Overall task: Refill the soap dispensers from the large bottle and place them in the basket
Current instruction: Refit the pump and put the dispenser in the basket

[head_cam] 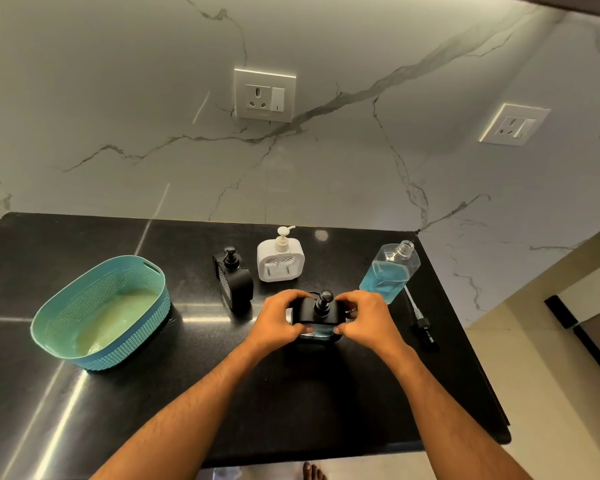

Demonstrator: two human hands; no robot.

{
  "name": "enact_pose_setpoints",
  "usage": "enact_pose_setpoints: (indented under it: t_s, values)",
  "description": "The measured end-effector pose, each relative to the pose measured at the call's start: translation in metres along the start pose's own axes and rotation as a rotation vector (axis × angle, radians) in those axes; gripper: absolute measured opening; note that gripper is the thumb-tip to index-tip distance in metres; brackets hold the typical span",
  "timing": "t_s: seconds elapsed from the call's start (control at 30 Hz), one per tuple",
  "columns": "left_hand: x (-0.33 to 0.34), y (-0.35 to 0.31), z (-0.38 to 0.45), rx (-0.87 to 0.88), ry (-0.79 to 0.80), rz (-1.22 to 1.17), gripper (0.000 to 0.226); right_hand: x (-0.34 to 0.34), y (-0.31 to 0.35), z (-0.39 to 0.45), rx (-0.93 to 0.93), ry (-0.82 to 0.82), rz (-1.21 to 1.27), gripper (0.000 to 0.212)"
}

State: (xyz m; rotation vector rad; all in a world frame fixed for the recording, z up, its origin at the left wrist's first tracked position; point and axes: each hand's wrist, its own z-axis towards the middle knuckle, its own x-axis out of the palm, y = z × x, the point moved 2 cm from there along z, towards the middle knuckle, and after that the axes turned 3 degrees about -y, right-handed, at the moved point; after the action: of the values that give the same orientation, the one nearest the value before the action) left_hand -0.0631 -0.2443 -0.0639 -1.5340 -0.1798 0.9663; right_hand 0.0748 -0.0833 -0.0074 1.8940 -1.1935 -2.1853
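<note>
A black soap dispenser [321, 315] with its pump on top stands on the dark counter, blue liquid showing in its window. My left hand [279, 322] grips its left side and my right hand [364, 318] grips its right side, thumbs on the front. A second black dispenser [234, 278] and a white dispenser [280, 256] stand behind it. The large clear bottle [388, 270], uncapped and partly full of blue soap, stands at the right. Its black pump with tube [420, 318] lies on the counter beside it. The teal basket [99, 311] sits at the left, holding nothing.
The black counter [187, 393] ends at a front edge near me and a right edge by the bottle. A marble wall with two sockets [264, 95] rises behind. A bare foot [312, 472] shows on the floor below.
</note>
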Motion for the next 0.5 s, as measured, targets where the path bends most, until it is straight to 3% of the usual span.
enact_pose_setpoints:
  t_s: [0.23,0.5]
  values:
    - [-0.037,-0.008,0.000,-0.005,0.063,-0.021,0.069,0.004,0.023,-0.006,-0.062,-0.041,0.074,0.054]
    - [-0.143,-0.029,-0.018,0.019,0.132,-0.001,0.071,0.006,0.103,-0.009,-0.271,-0.094,0.177,0.050]
